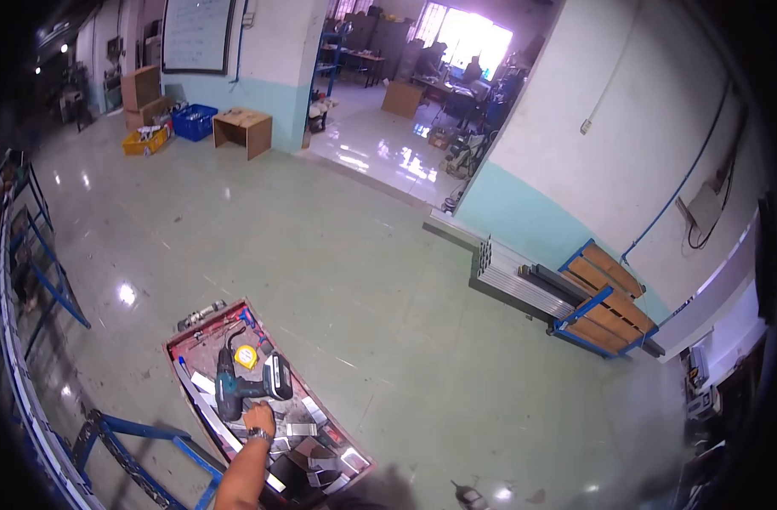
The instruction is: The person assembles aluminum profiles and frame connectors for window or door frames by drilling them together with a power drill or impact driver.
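Observation:
My left hand point(259, 418), with a watch on its wrist, reaches into a red tray point(320, 397) from below. Its fingers look curled, and whatever they grip is hidden. Just beyond the fingers lies a teal and black cordless drill point(228, 393) with its battery toward the right, touching or nearly touching the hand. A yellow tape measure point(246, 356) rests past the drill. Around and below the hand are several loose silver metal pieces point(302, 429). One long pale strip runs along the tray's left side. My right hand is out of view.
Blue metal frames point(142, 425) stand left of the tray. Metal profiles point(524, 285) and a blue-framed wooden rack point(605, 306) lean by the right wall. Blue point(194, 123) and yellow point(144, 142) crates and a wooden stand point(242, 126) sit at the back. A dark tool point(469, 495) lies on the floor.

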Demonstrator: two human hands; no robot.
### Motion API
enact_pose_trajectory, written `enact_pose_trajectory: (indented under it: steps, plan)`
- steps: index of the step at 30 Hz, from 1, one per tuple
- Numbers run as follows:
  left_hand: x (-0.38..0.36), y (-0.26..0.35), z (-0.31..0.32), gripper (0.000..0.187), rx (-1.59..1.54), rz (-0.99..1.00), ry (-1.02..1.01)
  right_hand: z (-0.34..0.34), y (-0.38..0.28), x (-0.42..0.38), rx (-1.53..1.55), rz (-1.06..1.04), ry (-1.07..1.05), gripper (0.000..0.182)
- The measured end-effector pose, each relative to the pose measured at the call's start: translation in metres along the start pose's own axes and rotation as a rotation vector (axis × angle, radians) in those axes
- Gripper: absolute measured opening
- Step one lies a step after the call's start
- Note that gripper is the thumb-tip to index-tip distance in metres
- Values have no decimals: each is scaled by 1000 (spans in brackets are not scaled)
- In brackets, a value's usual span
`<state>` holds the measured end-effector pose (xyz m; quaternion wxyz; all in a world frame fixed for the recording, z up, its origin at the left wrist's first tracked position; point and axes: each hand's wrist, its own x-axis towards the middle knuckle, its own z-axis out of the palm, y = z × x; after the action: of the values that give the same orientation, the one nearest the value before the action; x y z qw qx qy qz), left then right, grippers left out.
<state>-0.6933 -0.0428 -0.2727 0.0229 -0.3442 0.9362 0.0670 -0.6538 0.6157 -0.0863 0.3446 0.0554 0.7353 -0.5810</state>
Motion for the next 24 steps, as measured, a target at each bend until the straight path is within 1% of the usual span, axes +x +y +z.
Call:
enact_pose_trajectory:
  steps: [1,2,3,4,6,7,8,9,10,11,12,13,14,16,17,19,20,21,22,24]
  plan:
    - [-7,3,-11,16,-63,-9,34,9,-72,-9,-116,175,-102,21]
    - [-25,11,-38,16,-126,-18,62,17,-89,1,-149,161,-138,25]
    - [-38,16,-54,17,-189,-32,90,16,-87,11,-311,142,-170,29]
    - [-45,18,-50,15,-288,-111,114,15,-82,26,-474,116,-204,34]
    - [-68,7,-30,15,-509,-42,184,22,-46,56,-311,-28,-174,40]
    - [-90,16,-51,16,-722,-141,106,27,-33,65,-230,-98,-161,43]
    - [-115,28,-82,19,-932,-241,21,35,-36,70,-269,-87,-196,43]
    - [-134,20,-65,14,-1147,-228,-77,42,-40,75,-308,-72,-233,43]
    - [-152,15,-56,11,-1363,-211,-176,55,-60,79,-350,-59,-269,42]
    - [-171,20,-64,13,-1493,-259,-165,78,-123,65,-471,-28,-281,51]
    - [-197,31,-87,24,-1621,-308,-156,83,-126,70,-547,-134,-310,51]
    - [-215,34,-103,43,-1699,-380,-187,87,-129,75,-622,-243,-330,52]
    - [-229,36,-112,43,-1742,-386,-183,96,-119,85,-637,-333,-304,47]
    - [-264,32,-125,41,-1826,-411,-173,110,-122,99,-738,-396,-359,49]
    - [-279,29,-136,40,-1821,-453,-196,115,-124,106,-734,-405,-406,47]
    - [-312,23,-152,39,-1848,-473,-128,125,-115,117,-683,-456,-493,42]
    - [-331,21,-160,38,-1862,-487,-93,138,-133,108,-675,-530,-566,42]
    - [-350,20,-171,38,-1868,-461,-52,149,-145,103,-663,-569,-613,37]
    - [-368,20,-183,38,-1869,-507,-21,161,-152,95,-653,-604,-660,33]
    - [-408,13,-182,37,-1892,-563,52,186,-166,81,-589,-757,-782,31]
